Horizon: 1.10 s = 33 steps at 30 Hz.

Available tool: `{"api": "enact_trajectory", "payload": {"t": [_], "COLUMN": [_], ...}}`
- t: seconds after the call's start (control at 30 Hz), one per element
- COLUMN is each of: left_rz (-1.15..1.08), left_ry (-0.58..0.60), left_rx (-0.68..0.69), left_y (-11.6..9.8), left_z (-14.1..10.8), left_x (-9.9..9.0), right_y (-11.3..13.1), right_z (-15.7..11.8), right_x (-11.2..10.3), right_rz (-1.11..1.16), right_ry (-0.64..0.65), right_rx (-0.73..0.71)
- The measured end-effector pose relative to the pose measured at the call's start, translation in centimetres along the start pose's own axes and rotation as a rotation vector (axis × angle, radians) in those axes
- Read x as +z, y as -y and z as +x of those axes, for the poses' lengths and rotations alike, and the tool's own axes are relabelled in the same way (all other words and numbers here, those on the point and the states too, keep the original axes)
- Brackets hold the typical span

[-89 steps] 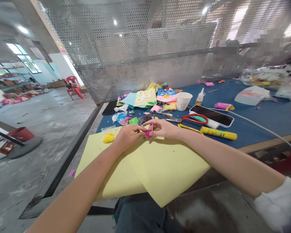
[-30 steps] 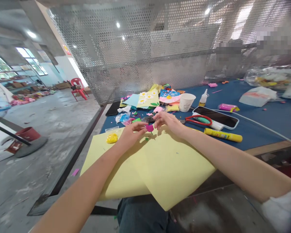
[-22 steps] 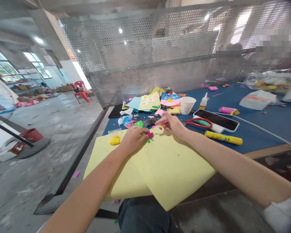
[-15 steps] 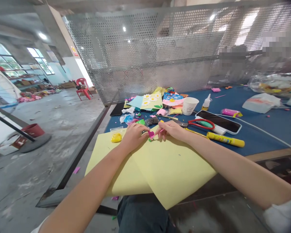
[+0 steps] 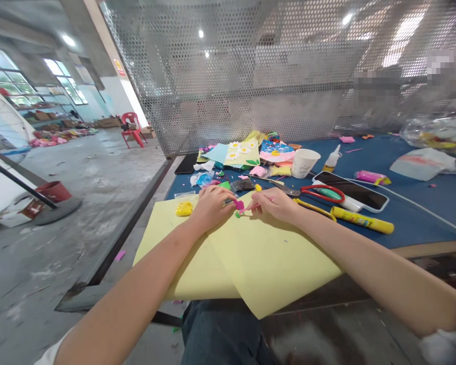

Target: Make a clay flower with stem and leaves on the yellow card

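Note:
Over the pale yellow paper [image 5: 281, 263], my left hand [image 5: 212, 208] is closed with a small magenta piece of clay [image 5: 239, 204] at its fingertips. My right hand [image 5: 276, 204] pinches a thin pink stick-like tool [image 5: 255, 206], whose end reaches the clay's right side. Just below the clay lies a small green piece [image 5: 238, 215] on the paper. A yellow lump of clay [image 5: 184, 208] in clear plastic sits left of my left hand. My fingers partly cover both held things.
Red-handled scissors [image 5: 322, 191], a yellow glue stick [image 5: 363, 220], a phone [image 5: 351, 190], a paper cup [image 5: 305, 163] and a glue bottle [image 5: 332, 159] lie or stand to the right. Daisy-decorated paper [image 5: 243, 153] rests behind my hands. A perforated metal panel [image 5: 243, 96] borders the back.
The view has shifted slightly. The pink tool now shows more of its length, pointing left at the magenta clay, and the clay shows a rounder outline. Both hands stay close together.

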<state>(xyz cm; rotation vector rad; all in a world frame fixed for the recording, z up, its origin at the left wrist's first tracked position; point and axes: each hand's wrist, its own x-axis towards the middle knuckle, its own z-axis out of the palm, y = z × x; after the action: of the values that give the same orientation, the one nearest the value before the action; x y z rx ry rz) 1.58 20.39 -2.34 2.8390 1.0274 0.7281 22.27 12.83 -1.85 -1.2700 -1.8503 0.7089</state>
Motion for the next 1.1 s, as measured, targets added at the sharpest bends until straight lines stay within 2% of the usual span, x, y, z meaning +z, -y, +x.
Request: {"api": "enact_trajectory", "payload": {"t": [0.27,0.47,0.53,0.67,0.73,0.9,1.1], "left_rz": [0.008,-0.011,-0.012,-0.026,-0.031,-0.026,-0.019], "left_ry": [0.045,0.043,0.041,0.053,0.057,0.068,0.071], "left_rx": [-0.021,-0.019,-0.013,-0.02,-0.028,-0.022,-0.023], "left_y": [0.0,0.1,0.1,0.4,0.5,0.3,0.0], "left_z": [0.0,-0.1,0.0,0.2,0.2,0.2,0.0], "left_x": [0.0,0.1,0.1,0.1,0.1,-0.1,-0.3], "right_y": [0.3,0.3,0.2,0.0,-0.2,-0.6,-1.3], "right_z": [-0.3,-0.3,-0.3,-0.2,-0.1,0.1,0.0], "right_x": [-0.1,0.0,-0.2,-0.9,-1.2,-1.3,-1.2], "right_rz": [-0.167,-0.189,-0.108,0.085,0.106,0.076,0.013], "right_ry": [0.049,0.093,0.053,-0.135,-0.164,-0.092,-0.019], "right_rx": [-0.118,-0.132,-0.1,0.005,0.028,0.075,0.021]}}
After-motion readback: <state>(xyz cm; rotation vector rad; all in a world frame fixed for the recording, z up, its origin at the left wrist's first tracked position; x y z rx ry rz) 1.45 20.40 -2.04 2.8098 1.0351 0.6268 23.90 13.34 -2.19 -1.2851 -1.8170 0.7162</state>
